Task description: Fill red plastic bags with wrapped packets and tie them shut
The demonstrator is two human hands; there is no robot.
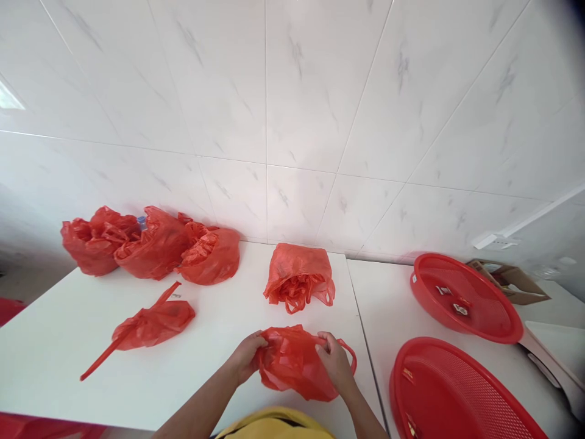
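A red plastic bag [297,366] is stretched between my two hands just above the white table's front part. My left hand [248,356] pinches its left edge between thumb and fingers. On the other side, my right hand [335,360] grips the bag's right edge, beside a handle loop [350,353]. What the bag holds, if anything, I cannot make out. Behind it lies a second red bag [299,274], its crumpled opening and handles facing me. A smaller red bag [155,326] with long twisted ends rests to the left.
Several full red bags [150,244] stand along the wall at the back left, a blue bottle cap [142,222] showing in one. At right are two red baskets [466,299] with small packets inside, a cardboard box [516,286] and a white device [548,366].
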